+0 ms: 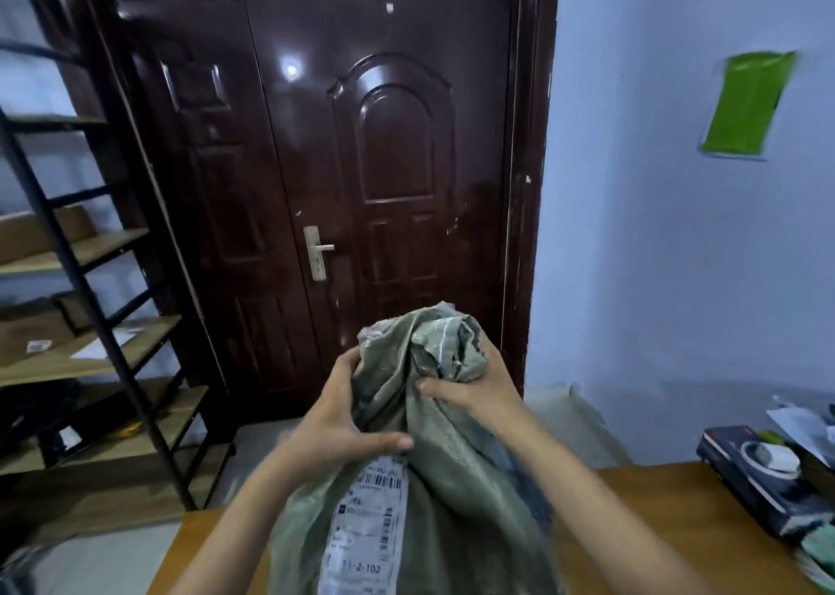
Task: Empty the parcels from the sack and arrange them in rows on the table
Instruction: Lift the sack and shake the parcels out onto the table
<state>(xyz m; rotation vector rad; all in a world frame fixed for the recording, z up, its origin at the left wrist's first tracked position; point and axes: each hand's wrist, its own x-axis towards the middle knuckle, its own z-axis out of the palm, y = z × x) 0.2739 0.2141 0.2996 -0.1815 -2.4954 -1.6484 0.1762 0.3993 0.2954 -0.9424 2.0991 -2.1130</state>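
Grey-green sack (433, 481) bunched shut, contents hidden; both hands' fingers (361, 443) grip its neck.

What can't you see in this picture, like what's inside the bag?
- Parcels: hidden inside the bunched green sack, head view; none show.
- Sack's mouth: covered by the left hand and right hand gripping its neck.
- Label on the sack: small print blurred, bottom cut off by the frame edge.
- Table: mostly behind the sack and arms.

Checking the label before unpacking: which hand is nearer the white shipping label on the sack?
Left. The left hand grips the sack just above the label; the right hand grips the bunched neck higher up.
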